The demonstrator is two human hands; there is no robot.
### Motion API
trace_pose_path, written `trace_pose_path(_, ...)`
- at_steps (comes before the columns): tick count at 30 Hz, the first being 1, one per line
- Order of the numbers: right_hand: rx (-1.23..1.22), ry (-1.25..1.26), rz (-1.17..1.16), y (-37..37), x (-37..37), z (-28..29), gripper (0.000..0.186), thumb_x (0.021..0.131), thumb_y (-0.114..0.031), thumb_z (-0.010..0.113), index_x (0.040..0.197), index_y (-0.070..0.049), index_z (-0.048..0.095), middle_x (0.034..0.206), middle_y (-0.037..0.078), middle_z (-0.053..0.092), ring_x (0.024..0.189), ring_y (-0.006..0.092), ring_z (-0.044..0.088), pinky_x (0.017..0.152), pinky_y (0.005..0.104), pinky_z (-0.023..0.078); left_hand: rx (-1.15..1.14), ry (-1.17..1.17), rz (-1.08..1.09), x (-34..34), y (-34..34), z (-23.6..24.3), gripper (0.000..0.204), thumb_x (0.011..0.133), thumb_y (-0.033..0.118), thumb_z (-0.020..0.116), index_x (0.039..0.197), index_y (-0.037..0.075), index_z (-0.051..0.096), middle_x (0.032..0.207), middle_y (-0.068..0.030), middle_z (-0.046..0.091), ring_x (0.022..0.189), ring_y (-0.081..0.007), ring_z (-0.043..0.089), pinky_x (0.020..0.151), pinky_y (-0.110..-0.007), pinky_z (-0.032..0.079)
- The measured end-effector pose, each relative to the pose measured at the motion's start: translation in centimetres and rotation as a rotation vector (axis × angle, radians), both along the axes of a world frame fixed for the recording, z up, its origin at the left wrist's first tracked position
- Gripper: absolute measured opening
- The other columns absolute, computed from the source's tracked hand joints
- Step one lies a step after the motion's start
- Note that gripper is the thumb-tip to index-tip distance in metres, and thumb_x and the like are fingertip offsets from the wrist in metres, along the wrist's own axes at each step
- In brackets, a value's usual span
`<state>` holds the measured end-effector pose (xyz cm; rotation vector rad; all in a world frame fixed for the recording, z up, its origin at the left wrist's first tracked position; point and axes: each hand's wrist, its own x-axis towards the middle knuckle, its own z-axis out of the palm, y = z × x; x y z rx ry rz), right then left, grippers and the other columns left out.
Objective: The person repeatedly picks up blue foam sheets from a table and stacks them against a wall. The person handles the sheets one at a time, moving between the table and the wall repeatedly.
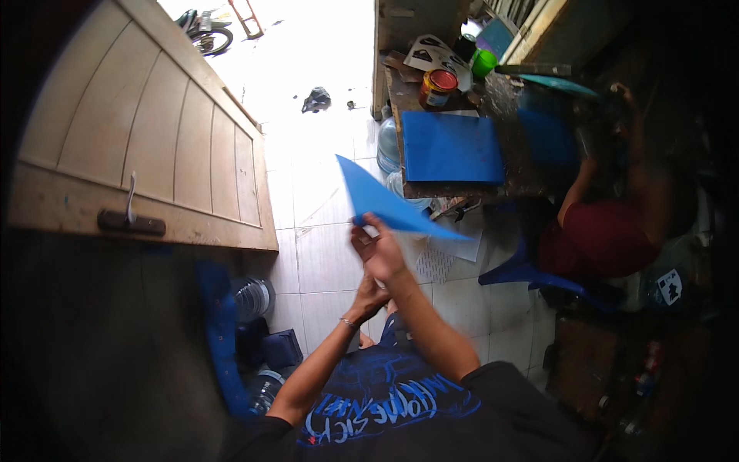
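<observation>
Out in front of me, my right hand (379, 250) grips a thin blue sheet (385, 204) near its lower left part; the sheet is tilted and looks like a long triangle. Just below, my left hand (369, 291) is curled beside my right wrist, partly hidden behind it, and I cannot make out what, if anything, is in its fingers. Beyond the sheet, a stack of flat blue sheets (450, 146) lies on a worn bench (416, 187), near a red-and-yellow tin (437, 91) and a green container (483, 63).
An open wooden door (131, 123) stands left of a bright doorway, with a motorbike (208, 38) outside. A co-worker in maroon (596, 239) sits at right on a blue plastic chair (508, 266). Water jugs (252, 299) and a blue chair (215, 331) are at lower left.
</observation>
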<state>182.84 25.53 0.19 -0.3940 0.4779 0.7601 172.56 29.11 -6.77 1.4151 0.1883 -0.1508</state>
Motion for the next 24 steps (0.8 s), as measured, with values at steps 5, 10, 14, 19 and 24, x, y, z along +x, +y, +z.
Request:
trace_pose_path(5, 0.057, 0.097, 0.268, 8.5, -14.7, 6.5, 0.020, 0.086, -0.025, 0.056, 0.097, -0.008, 0.054, 0.098, 0.009, 0.057, 0.090, 0.0225, 0.056, 0.080, 0.0374, 0.050, 0.041, 0.108, 0.658, -3.6, -0.2, 5.3, 0.040, 0.087, 0.030, 0.056, 0.106, -0.005, 0.052, 0.100, -0.0124, 0.058, 0.089, -0.0218, 0.053, 0.081, -0.031, 0.041)
trace_pose_path(10, 0.521, -0.123, 0.888, 7.9, -20.9, 8.5, 0.057, 0.090, -0.048, 0.034, 0.121, -0.001, 0.041, 0.109, 0.020, 0.054, 0.087, 0.0288, 0.060, 0.071, 0.0415, 0.052, 0.534, 0.713, 0.965, -9.8, 7.6, 5.1, 0.050, 0.091, 0.038, 0.042, 0.115, -0.005, 0.049, 0.112, -0.0172, 0.055, 0.103, -0.0248, 0.052, 0.088, -0.033, 0.039)
trace_pose_path(14, 0.136, -0.504, 0.995, 4.1, -20.3, 7.7, 0.043, 0.092, -0.033, 0.041, 0.117, 0.000, 0.047, 0.097, 0.018, 0.060, 0.076, 0.0247, 0.063, 0.065, 0.0356, 0.054, 0.361, 0.195, 1.003, -17.6, 13.5, 3.8, 0.037, 0.089, 0.030, 0.050, 0.106, -0.003, 0.053, 0.103, -0.0173, 0.058, 0.094, -0.0253, 0.055, 0.083, -0.033, 0.041)
trace_pose_path(19, -0.526, -0.896, 1.121, 0.4, -18.1, 1.7, 0.051, 0.091, -0.039, 0.043, 0.124, 0.000, 0.042, 0.119, 0.017, 0.051, 0.108, 0.0265, 0.052, 0.089, 0.0378, 0.044, 0.407, 0.344, 0.606, -26.5, 16.5, 7.7, 0.031, 0.087, 0.023, 0.053, 0.099, -0.005, 0.053, 0.082, -0.0096, 0.057, 0.076, -0.0140, 0.051, 0.071, -0.029, 0.043)
trace_pose_path(24, -0.831, -1.122, 1.155, 0.5, -20.9, -5.6, 0.060, 0.088, -0.048, 0.044, 0.117, 0.005, 0.047, 0.111, 0.017, 0.055, 0.108, 0.0237, 0.050, 0.091, 0.0313, 0.038, 0.345, 0.410, 0.652, -32.2, 14.6, 12.8, 0.029, 0.085, 0.028, 0.059, 0.076, 0.001, 0.058, 0.063, 0.0014, 0.048, 0.060, -0.0067, 0.043, 0.054, -0.026, 0.039)
